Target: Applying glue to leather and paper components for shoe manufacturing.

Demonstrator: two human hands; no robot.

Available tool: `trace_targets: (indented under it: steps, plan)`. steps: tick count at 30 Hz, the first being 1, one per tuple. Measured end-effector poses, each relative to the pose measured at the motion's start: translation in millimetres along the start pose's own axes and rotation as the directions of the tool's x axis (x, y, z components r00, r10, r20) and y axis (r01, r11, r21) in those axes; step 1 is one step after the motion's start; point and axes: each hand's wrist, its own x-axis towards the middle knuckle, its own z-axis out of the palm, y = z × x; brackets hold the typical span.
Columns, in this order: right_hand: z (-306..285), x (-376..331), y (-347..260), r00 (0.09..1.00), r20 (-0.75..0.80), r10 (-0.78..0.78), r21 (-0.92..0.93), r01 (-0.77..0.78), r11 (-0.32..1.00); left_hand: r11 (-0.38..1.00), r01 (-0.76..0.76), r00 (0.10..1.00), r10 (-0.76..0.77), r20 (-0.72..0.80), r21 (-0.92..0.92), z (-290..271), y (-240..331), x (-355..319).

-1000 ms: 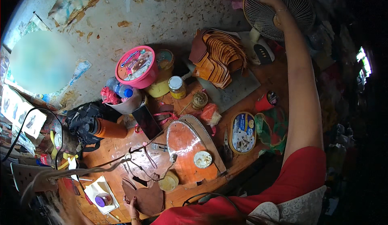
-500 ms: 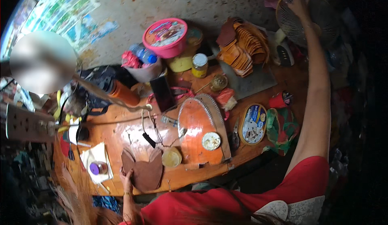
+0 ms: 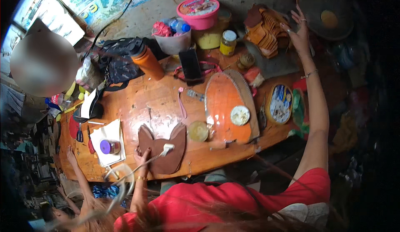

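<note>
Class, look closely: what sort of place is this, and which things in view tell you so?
Probably a small leather-craft workshop: brown cut leather pieces under the left hand, a stack of similar pieces near the right hand, and a cluttered wooden workbench.
</note>
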Motion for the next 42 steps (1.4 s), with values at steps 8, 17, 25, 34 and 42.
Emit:
trace_targets:
  steps: [8,17,25,34,42]
  plan:
    - [61,-128,-115,0.998,0.056,0.02,0.176,-0.03,0.984,0.99,-0.12,0.991,0.124,0.05,-0.078,8,9,-4]
    - [120,-274,-191,0.963,0.258,-0.08,0.505,-0.064,0.861,0.962,-0.26,0.955,0.269,0.128,-0.082,4,6,-5]
    - [160,-373,-202,0.89,0.136,0.434,0.555,-0.432,0.711,0.813,-0.575,0.797,0.581,0.162,-0.091,2,-13,8]
    - [149,-387,-260,0.986,0.123,-0.114,0.054,0.108,0.993,0.731,-0.671,0.722,0.683,0.114,-0.128,8,-19,14]
    - [175,-327,-266,0.753,0.651,0.098,-0.416,0.245,0.876,0.721,-0.693,0.717,0.687,0.118,0.016,7,-17,23]
